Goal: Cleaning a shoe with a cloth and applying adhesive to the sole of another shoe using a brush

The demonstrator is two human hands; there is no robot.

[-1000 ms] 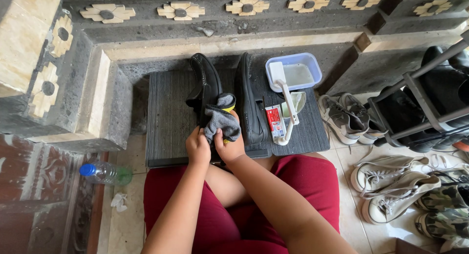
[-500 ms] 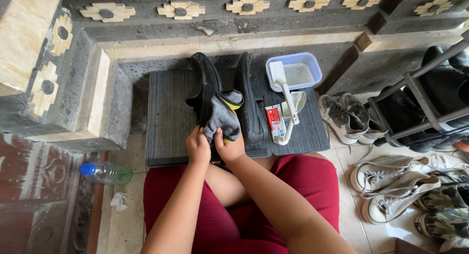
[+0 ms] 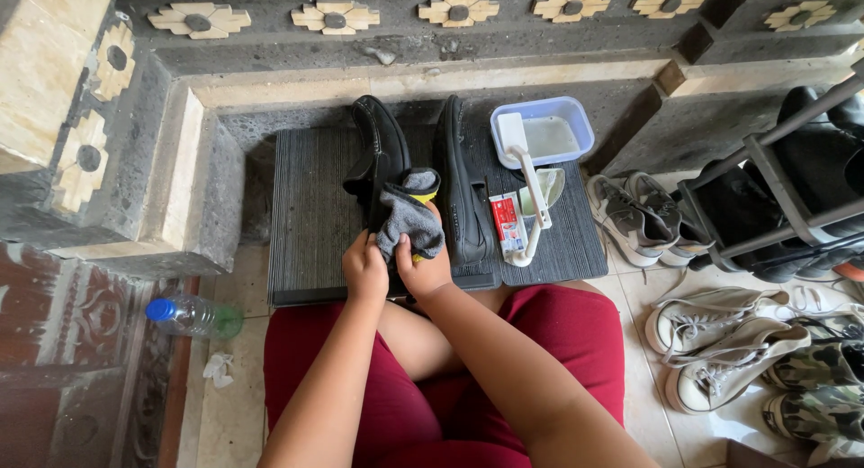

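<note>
Both hands: left hand (image 3: 364, 272), right hand (image 3: 423, 272) closed, gripping grey cloth (image 3: 409, 218).

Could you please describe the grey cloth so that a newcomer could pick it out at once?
Find the dark ribbed mat against the stone step. Two black shoes stand on it, and both hands meet at their near end. The grey cloth is the soft, crumpled thing they grip, the only fabric there.

Small yellow object (image 3: 424, 196) mostly wrapped in crumpled grey cloth (image 3: 409, 218), kind unclear. Fingers of both hands partly buried behind cloth. Camouflage-pattern sneakers (image 3: 823, 378) and black shoe rack (image 3: 792, 193) cut off at right edge. Print on small red-and-white tube (image 3: 508, 221) too small to tell.
</note>
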